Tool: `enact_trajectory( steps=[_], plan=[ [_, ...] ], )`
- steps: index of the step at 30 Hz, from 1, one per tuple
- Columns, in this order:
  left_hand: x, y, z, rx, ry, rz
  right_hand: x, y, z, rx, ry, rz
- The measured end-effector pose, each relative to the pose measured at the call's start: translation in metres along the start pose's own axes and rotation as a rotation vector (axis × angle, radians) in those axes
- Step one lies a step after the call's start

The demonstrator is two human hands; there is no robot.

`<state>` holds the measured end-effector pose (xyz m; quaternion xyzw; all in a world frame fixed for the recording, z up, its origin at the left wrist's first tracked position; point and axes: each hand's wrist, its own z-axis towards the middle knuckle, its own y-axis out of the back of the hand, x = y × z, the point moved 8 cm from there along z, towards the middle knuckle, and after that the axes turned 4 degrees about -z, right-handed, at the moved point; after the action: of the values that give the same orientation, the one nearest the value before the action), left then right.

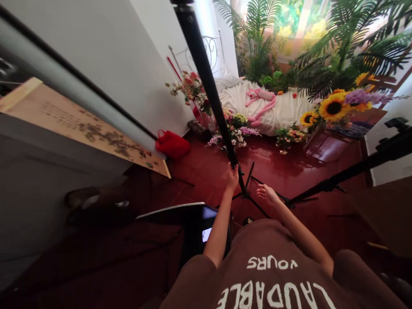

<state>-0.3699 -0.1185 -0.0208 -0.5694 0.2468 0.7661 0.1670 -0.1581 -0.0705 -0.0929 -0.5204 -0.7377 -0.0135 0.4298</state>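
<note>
A tall black stand (206,73) rises through the middle of the view, its legs spread on the dark red floor. My left hand (232,175) is wrapped round the lower part of its pole. To the right of the pole, my right hand (264,193) hangs in the air, apart from the stand, with its fingers loosely curved and somewhat spread; nothing shows in it.
A second black stand (334,174) leans in from the right. Sunflowers (334,106), other flowers and a white cloth (286,112) with a pink plush toy lie ahead. A red bag (173,144) and a hanging scroll (93,128) are at left, a laptop-like device (189,214) below.
</note>
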Motion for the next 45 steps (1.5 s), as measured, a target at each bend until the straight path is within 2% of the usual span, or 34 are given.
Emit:
enact_trajectory(
  steps=[3,7,9,11,14,18,21,23,26,29,32,37,45],
  plan=[
    [0.006,-0.001,0.003,0.03,-0.014,0.002,0.004,-0.046,0.016,0.084,-0.101,0.072],
    [0.011,0.002,0.005,0.029,-0.024,0.024,0.014,-0.103,0.03,0.292,-0.168,0.118],
    [0.012,0.004,0.006,0.02,-0.024,0.028,0.018,-0.121,0.035,0.386,-0.17,0.174],
    [0.013,0.005,0.006,0.019,-0.015,0.021,0.021,-0.129,0.04,0.436,-0.15,0.235],
    [0.014,0.006,0.007,0.04,-0.01,0.002,0.023,-0.131,0.05,0.435,-0.036,0.197],
    [0.014,0.007,0.009,0.064,-0.021,0.002,0.034,-0.121,0.061,0.277,0.238,-0.227],
    [0.014,0.006,0.009,0.077,-0.025,-0.011,0.052,-0.111,0.059,0.182,0.369,-0.412],
    [0.014,0.006,0.009,0.077,-0.027,-0.021,0.073,-0.11,0.05,0.142,0.545,-0.687],
    [0.013,0.008,0.009,0.056,-0.021,-0.005,0.096,-0.118,0.031,0.055,0.826,-1.288],
    [0.008,0.009,0.009,0.042,-0.033,-0.002,0.1,-0.12,0.02,-0.007,0.888,-1.561],
    [-0.002,0.01,0.01,0.016,-0.079,-0.002,0.098,-0.12,0.012,-0.018,0.911,-1.588],
    [-0.029,0.011,0.017,-0.029,-0.146,-0.006,0.098,-0.114,0.005,-0.018,0.918,-1.491],
    [-0.107,0.025,0.041,-0.122,-0.272,-0.071,0.097,-0.103,0.013,-0.118,0.869,-1.394]
  ],
)
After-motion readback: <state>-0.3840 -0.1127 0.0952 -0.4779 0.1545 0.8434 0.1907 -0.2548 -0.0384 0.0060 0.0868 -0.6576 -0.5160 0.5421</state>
